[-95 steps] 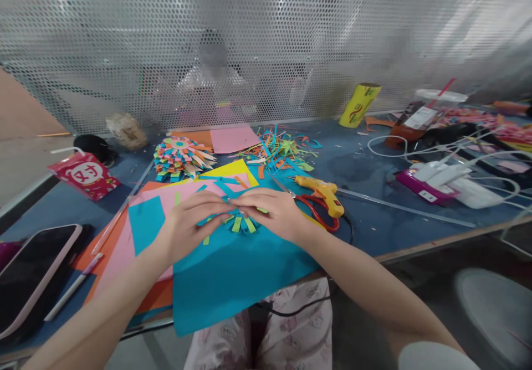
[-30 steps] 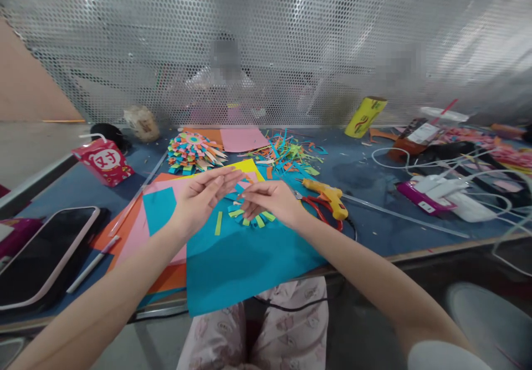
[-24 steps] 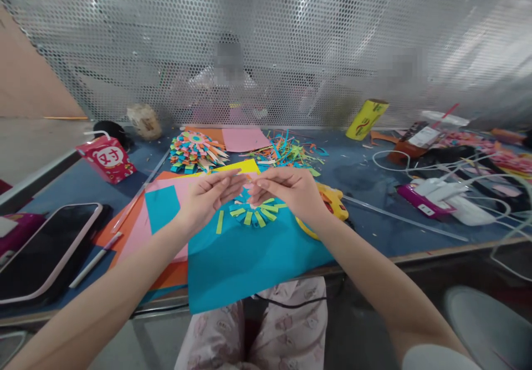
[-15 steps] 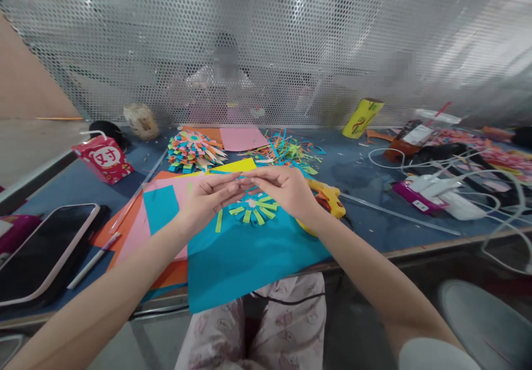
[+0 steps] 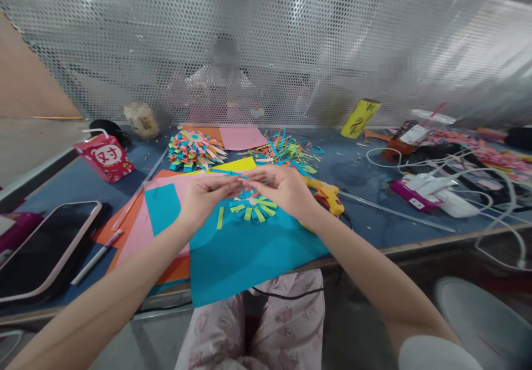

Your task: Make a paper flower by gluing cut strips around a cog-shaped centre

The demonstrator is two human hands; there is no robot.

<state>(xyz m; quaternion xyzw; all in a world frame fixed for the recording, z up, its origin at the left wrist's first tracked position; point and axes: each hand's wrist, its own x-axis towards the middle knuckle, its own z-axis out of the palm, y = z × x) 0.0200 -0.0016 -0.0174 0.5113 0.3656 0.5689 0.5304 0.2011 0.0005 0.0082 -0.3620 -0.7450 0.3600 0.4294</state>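
Observation:
My left hand (image 5: 203, 198) and my right hand (image 5: 286, 190) meet at the fingertips above the table, fingers pinched together. Whatever lies between the fingertips is too small or hidden to make out. Just below and behind them lies a paper flower (image 5: 253, 214) with lime-green and blue strips fanned out, its top partly covered by my fingers. It rests on a blue paper sheet (image 5: 249, 265) that hangs over the table's front edge. A loose green strip (image 5: 220, 218) is by my left hand. The yellow glue gun (image 5: 328, 194) lies beyond my right wrist.
At the back stand a multicoloured paper flower (image 5: 193, 149) and a pile of paper strips (image 5: 286, 151). On the left are a red drink carton (image 5: 106, 158), a phone (image 5: 50, 248) and a white pen-like stick (image 5: 96, 258). Chargers with white cables (image 5: 432, 190) spread on the right.
My hands stay together at the fingertips, with only slight shifts of the fingers. The whole view has moved a little; the table's objects look otherwise unchanged.

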